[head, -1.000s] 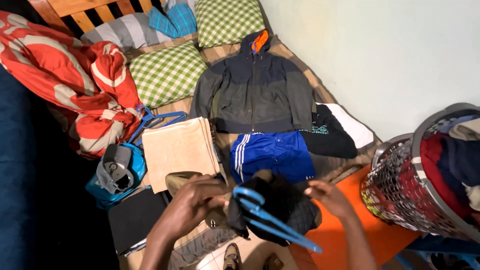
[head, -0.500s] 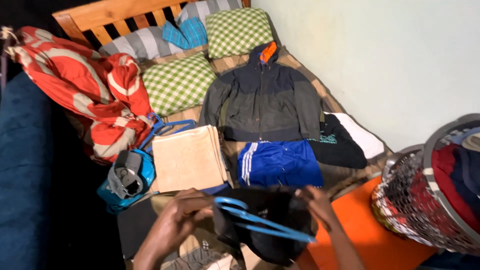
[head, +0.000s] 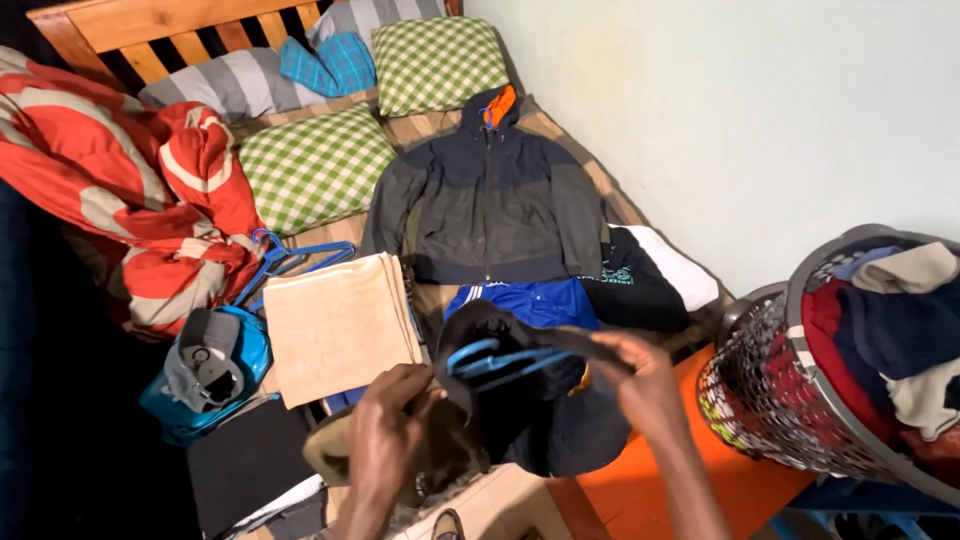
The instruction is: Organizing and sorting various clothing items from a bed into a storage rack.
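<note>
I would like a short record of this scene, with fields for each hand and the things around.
left hand: grips the dark garment near the blue hanger
right hand: pinches the garment's upper edge over the hanger
on bed: dark jacket, blue shorts, folded beige cloth, green checked pillows
at right: mesh laundry basket full of clothes
at left: red patterned blanket
</note>
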